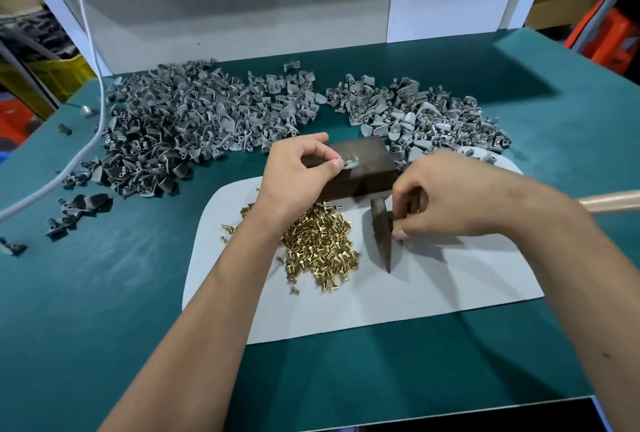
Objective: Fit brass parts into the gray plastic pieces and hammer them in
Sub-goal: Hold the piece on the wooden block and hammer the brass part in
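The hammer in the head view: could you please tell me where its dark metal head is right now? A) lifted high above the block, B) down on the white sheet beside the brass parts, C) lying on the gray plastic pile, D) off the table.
B: the hammer head sits on the white sheet, right of the brass parts, gripped by the right hand.

One head-worn wide-angle view looks forward and down, close over the green table (104, 293). Both forearms enter from the bottom of the frame; shelving and crates fill the upper corners.
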A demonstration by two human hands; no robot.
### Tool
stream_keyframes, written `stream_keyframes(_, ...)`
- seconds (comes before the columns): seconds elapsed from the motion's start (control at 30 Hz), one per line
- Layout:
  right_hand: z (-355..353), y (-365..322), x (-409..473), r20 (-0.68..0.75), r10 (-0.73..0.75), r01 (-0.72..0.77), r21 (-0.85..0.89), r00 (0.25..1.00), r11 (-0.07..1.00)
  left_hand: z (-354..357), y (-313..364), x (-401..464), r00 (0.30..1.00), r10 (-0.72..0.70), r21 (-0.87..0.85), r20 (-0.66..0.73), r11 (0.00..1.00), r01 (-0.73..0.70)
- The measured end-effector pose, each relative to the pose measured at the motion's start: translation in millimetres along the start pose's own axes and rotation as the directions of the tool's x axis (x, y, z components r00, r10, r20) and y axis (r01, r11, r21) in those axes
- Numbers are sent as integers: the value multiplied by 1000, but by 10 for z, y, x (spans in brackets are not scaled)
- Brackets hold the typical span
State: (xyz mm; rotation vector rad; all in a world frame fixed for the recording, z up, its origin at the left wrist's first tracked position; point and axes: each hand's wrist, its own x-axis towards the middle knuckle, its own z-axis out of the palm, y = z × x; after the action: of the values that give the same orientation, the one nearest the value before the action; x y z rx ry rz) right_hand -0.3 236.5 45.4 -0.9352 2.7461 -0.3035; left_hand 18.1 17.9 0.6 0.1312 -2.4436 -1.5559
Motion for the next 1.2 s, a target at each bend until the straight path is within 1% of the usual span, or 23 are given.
stream_keyframes(0.03, -14, -6, 33, -55, -10, 11, 20, 998, 1000, 0, 6, -2, 1000, 0, -5, 1, 1000, 0)
stream_keyframes(0.07, -19, -18, 83, -144, -16, 25, 62, 989, 998, -2, 13, -3, 1000, 0, -7, 1, 1000, 0)
stream_keyframes(0.13, 9, -61, 211, -358, -6, 76, 182, 934, 980, -8, 34, -9, 1000, -2, -16, 2, 1000, 2)
stream_keyframes(0.17, 33, -91, 277, -422, -5, 103, 209, 907, 972, -12, 49, -15, 1000, -7, -31, 5, 999, 7)
stream_keyframes(0.3, 174, -128, 441, -467, -130, 204, 111, 875, 973, -23, 85, -35, 999, -24, -102, 28, 994, 27)
stream_keyframes(0.37, 237, -93, 453, -540, -141, 240, 116, 830, 964, -24, 81, -27, 1000, -16, -117, 16, 993, 18)
stream_keyframes(0.43, 288, -51, 437, -627, -79, 213, 140, 775, 967, -23, 54, -5, 999, -4, -95, -38, 995, 0)
stream_keyframes(0.47, 303, -23, 424, -659, -26, 170, 156, 752, 973, -29, 33, 10, 997, 1, -70, -80, 998, -7)
stream_keyframes(0.57, 322, 128, 427, -702, 200, -46, 232, 684, 972, -75, -60, 65, 982, 28, 13, -188, 1000, -26)
stream_keyframes(0.63, 323, 206, 440, -704, 357, -165, 328, 614, 930, -126, -125, 102, 972, 35, 38, -234, 999, -27)
stream_keyframes(0.67, 320, 229, 441, -701, 409, -200, 364, 585, 910, -151, -151, 122, 966, 26, 40, -258, 999, -16)
stream_keyframes(0.7, 321, 238, 439, -701, 437, -217, 385, 563, 897, -178, -175, 141, 959, 9, 38, -284, 999, 2)
stream_keyframes(0.77, 329, 200, 425, -720, 430, -200, 387, 544, 900, -254, -218, 171, 938, -38, 6, -345, 999, 42)
stream_keyframes(0.83, 339, 116, 404, -746, 365, -124, 360, 557, 925, -354, -247, 197, 909, -93, -34, -407, 996, 86)
stream_keyframes(0.87, 351, 57, 390, -753, 315, -79, 333, 577, 940, -414, -259, 208, 892, -116, -36, -437, 993, 111)
stream_keyframes(0.93, 395, -109, 379, -751, 179, 29, 256, 636, 966, -576, -292, 211, 851, -148, 28, -505, 982, 187)
stream_keyframes(0.97, 420, -196, 373, -741, 101, 93, 216, 664, 972, -659, -318, 214, 824, -152, 99, -545, 965, 244)
stream_keyframes(1.03, 486, -405, 377, -689, -57, 218, 149, 722, 965, -847, -390, 181, 770, -157, 265, -619, 881, 393)
stream_keyframes(1.07, 520, -518, 383, -646, -138, 270, 110, 751, 957, -938, -431, 162, 744, -182, 328, -643, 813, 482)
stream_keyframes(1.1, 548, -628, 390, -591, -222, 316, 59, 775, 947, -1020, -463, 144, 711, -228, 353, -665, 744, 568)
stream_keyframes(1.13, 568, -728, 394, -528, -307, 360, -3, 792, 933, -1082, -487, 135, 673, -284, 343, -683, 689, 638)
stream_keyframes(1.2, 609, -953, 423, -391, -465, 455, -125, 794, 882, -1224, -559, 108, 598, -378, 291, -707, 615, 733)
